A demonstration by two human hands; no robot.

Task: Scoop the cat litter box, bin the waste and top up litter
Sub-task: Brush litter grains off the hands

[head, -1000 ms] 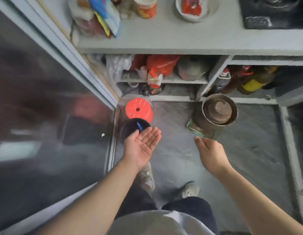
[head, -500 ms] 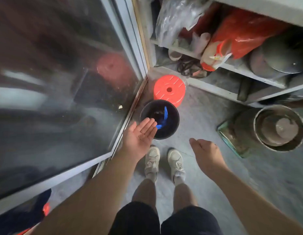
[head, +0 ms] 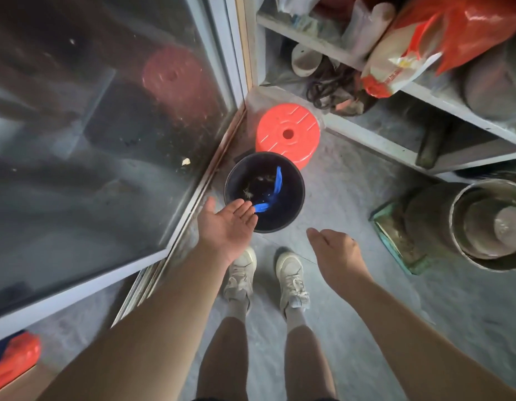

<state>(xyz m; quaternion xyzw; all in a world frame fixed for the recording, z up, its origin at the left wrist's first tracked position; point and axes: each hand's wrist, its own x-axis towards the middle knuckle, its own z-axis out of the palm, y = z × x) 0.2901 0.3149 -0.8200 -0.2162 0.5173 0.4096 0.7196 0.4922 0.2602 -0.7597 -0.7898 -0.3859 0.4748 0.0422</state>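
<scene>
Left hand (head: 226, 227) palm-up over bin (head: 291, 209), fingers straight

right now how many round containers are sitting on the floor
3: the black bin below the left hand, the red stool-like tub touching it behind, and the metal pot at right. Others may be hidden beyond the frame.

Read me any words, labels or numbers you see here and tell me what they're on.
No text here can be read.
Red and white bag on the shelf: small red print, too blurred to read.
Orange stool, black bin, blue scrap in the bin: no lettering visible.
</scene>
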